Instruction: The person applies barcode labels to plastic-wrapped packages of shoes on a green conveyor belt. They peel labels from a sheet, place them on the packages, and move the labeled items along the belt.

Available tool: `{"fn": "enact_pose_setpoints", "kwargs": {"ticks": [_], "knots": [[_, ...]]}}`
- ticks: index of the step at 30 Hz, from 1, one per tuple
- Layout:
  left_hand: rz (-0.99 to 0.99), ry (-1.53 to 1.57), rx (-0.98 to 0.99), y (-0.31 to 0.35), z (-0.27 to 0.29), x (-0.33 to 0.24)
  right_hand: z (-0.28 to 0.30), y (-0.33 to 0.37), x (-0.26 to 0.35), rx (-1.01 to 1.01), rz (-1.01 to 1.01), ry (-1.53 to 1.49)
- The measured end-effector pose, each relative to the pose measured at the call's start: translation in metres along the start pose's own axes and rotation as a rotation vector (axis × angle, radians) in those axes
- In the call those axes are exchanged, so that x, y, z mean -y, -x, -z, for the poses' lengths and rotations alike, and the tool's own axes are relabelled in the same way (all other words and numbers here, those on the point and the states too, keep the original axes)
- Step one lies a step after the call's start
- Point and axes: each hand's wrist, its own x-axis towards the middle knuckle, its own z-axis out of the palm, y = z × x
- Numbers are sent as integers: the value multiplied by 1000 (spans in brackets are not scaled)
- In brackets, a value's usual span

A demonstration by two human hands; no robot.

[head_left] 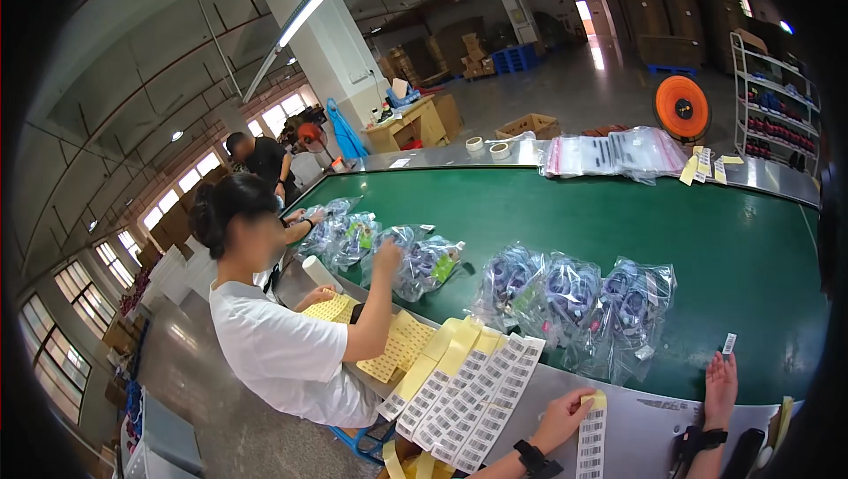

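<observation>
At the near metal edge, my left hand [564,417] pinches the top of a strip of barcode labels [592,442], which hangs down over the metal. My right hand [721,383] is raised palm-up at the belt's near right edge. A single white barcode label [729,344] is at its fingertips. Beyond my hands, clear plastic bags of lavender shoes [572,289] lie on the green belt. More sheets of barcode labels [477,399] with yellow backing are spread to the left of my left hand.
A co-worker in a white shirt [283,346] sits at left, one hand on bagged shoes [424,262]. Another person [265,165] stands farther back. Stacked plastic bags [609,154], tape rolls [500,151] and an orange fan [682,109] are across the green belt [751,258].
</observation>
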Motion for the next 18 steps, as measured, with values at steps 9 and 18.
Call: {"fn": "enact_pose_setpoints", "kwargs": {"ticks": [9,18], "knots": [[-12,22,12,-1,0,6,-5,1,2,-14,-6,-3],[-16,44,22,-2,0,6,-9,2,2,-12,-1,9]]}}
